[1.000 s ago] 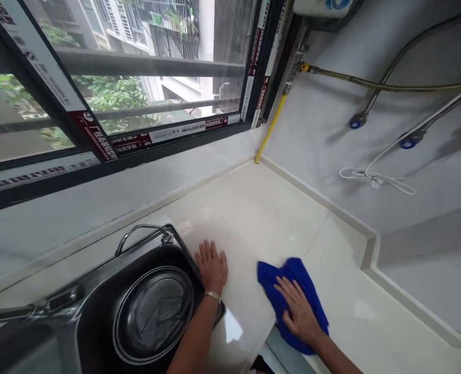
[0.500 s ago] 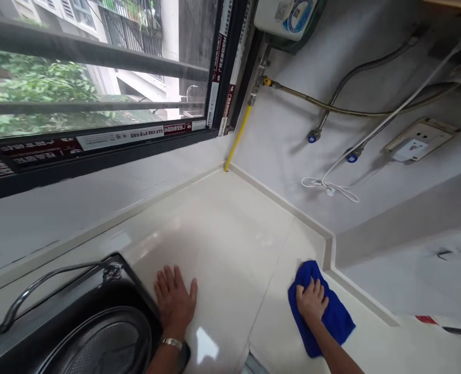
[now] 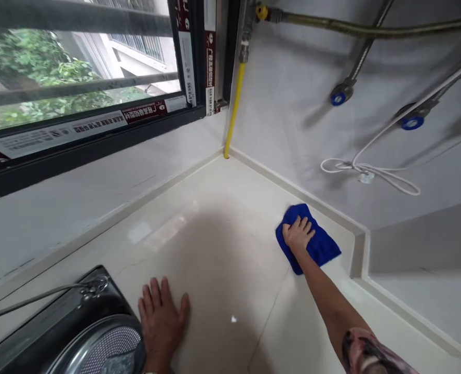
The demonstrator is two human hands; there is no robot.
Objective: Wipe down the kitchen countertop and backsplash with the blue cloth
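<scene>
My right hand (image 3: 297, 235) presses flat on a blue cloth (image 3: 319, 245) on the cream countertop (image 3: 222, 244), close to the raised edge along the right wall. Its fingers are spread over the cloth. My left hand (image 3: 161, 317) lies flat and open on the countertop beside the corner of the dark sink (image 3: 59, 332), holding nothing.
A metal strainer basket (image 3: 106, 350) sits in the sink, with a wire handle (image 3: 51, 293) at the sink's rim. A yellow gas pipe (image 3: 233, 111) stands in the far corner by the window (image 3: 78, 78). Hoses, two blue valves (image 3: 337, 97) and a white cable (image 3: 370, 171) hang on the right wall.
My right hand has slid the blue cloth farther away along the right wall's edge. The view has swung and my left hand stays flat by the sink.
</scene>
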